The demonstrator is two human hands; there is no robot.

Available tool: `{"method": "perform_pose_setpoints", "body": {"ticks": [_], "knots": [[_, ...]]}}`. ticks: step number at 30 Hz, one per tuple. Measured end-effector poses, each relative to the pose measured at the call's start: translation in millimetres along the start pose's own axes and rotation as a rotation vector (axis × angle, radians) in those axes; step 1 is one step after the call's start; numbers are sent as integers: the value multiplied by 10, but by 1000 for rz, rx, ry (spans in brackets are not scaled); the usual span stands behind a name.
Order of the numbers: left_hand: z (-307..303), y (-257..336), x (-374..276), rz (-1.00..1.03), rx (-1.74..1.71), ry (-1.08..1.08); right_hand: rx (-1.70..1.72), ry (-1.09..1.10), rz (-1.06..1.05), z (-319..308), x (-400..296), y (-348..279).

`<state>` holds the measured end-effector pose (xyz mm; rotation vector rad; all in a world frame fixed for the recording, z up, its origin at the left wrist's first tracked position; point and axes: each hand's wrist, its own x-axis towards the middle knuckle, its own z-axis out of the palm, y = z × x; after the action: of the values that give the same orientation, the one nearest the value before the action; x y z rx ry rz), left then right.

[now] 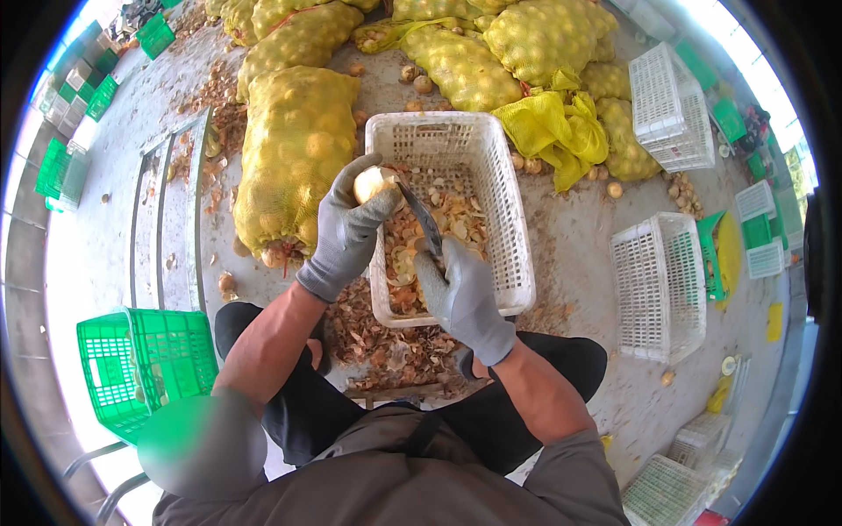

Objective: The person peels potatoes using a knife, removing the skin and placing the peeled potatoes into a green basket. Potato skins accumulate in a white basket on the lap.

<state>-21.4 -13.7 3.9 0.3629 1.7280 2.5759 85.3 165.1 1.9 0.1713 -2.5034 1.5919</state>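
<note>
My left hand, in a grey coated work glove, grips a pale onion above the left wall of a white plastic crate. In my right hand, gloved the same way, is a knife with a dark blade. The blade's tip end reaches up to the onion's right side. Part of the knife's handle is hidden by my fingers. Below both hands, onion skins and cut scraps cover the bottom of the crate, which stands on the floor between my legs.
Yellow mesh sacks of onions lie beyond and left of the crate. An emptied-looking yellow mesh sack is crumpled at right. Loose skins litter the floor by my feet. A green crate stands left; white crates stand right.
</note>
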Motion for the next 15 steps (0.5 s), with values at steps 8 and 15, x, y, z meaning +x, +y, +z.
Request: {"method": "perform_pose_setpoints", "body": {"ticks": [8, 15], "knots": [[35, -143, 72, -293, -477, 160, 77, -48, 178, 47, -198, -13], [297, -110, -95, -241, -152, -167, 239, 165, 86, -248, 287, -169]]}}
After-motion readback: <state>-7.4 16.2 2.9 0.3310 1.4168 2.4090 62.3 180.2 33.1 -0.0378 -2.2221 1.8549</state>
